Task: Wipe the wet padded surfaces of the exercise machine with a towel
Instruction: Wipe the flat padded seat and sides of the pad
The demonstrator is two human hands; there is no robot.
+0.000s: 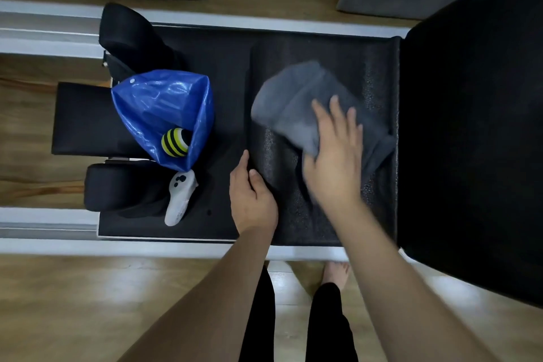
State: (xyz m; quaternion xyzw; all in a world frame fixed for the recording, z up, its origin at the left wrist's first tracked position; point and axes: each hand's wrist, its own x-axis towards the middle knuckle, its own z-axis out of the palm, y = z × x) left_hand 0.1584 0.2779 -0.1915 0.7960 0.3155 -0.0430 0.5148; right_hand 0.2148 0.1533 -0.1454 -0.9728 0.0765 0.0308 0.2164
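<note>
Head view, looking straight down: the right hand (333, 156) lies on a grey towel (296, 106), fingers straight and spread, pressing the cloth flat against a textured black mat (282, 185) that covers the right part of the padded carriage (226, 67) of the exercise machine. The towel is motion-blurred; it sits on the mat's middle, toward the far right corner, with one end trailing near the mat's right edge. The left hand (251, 194) rests on the mat's left edge near the carriage's near side, thumb on top and fingers curled round the edge, gripping it. On the left part of the carriage lies a blue plastic bag (164, 109) with a yellow-and-black striped ball (174, 142) showing in its open mouth. Just beside it, toward the near edge, lies a white handheld controller (179, 198). Two black shoulder pads (129, 35) stand at the carriage's left end, one far, one near, with a headrest (82, 117) between them. Wood floor (73, 303) lies below
</note>
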